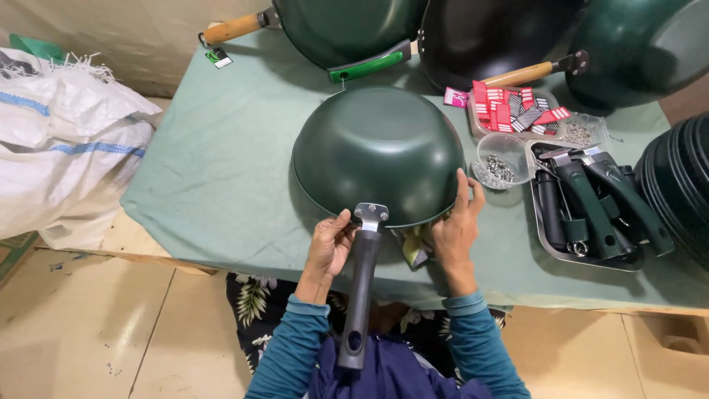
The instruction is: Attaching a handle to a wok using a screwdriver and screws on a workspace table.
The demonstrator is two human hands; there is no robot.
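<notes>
A dark green pan (378, 151) lies upside down on the green cloth-covered table (221, 170). Its long black handle (360, 292) points toward me, joined by a metal bracket (370, 215). My left hand (329, 247) grips the top of the handle just below the bracket. My right hand (456, 225) rests against the pan's right rim, fingers curled on it, and seems to hold a yellowish cloth or tool (415, 244) under the rim.
A metal tray (548, 236) of dark handles (591, 203) lies right of the pan, beside a clear bowl of small screws (501, 166) and a tray of red tags (509, 107). More pans (340, 29) stand at the back, stacked pans (683, 185) at right, a white sack (66, 140) at left.
</notes>
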